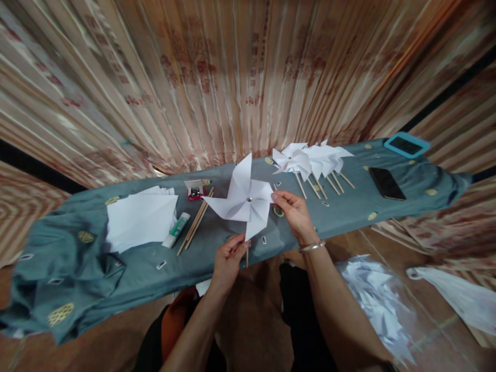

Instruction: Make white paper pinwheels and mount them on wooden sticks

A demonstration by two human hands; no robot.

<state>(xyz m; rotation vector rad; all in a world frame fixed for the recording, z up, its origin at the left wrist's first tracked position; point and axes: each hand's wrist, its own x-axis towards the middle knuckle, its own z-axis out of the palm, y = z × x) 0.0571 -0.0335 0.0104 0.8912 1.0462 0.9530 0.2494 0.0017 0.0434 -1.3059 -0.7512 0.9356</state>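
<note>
A white paper pinwheel (245, 199) with a metal pin at its centre stands over the teal-covered bench (116, 268). My left hand (228, 258) pinches its thin wooden stick just below the blades. My right hand (294, 212), with a bracelet on the wrist, grips the tip of the right-hand blade between its fingers. A pile of finished white pinwheels (310, 160) on sticks lies further right on the cloth.
A stack of white paper sheets (139, 217), a glue tube (176, 230), loose wooden sticks (196, 222) and a small box of pins (195, 190) lie to the left. A dark phone (386, 183) and a blue-framed tablet (406, 144) lie at the right. Bags of paper scraps (372, 297) sit on the floor.
</note>
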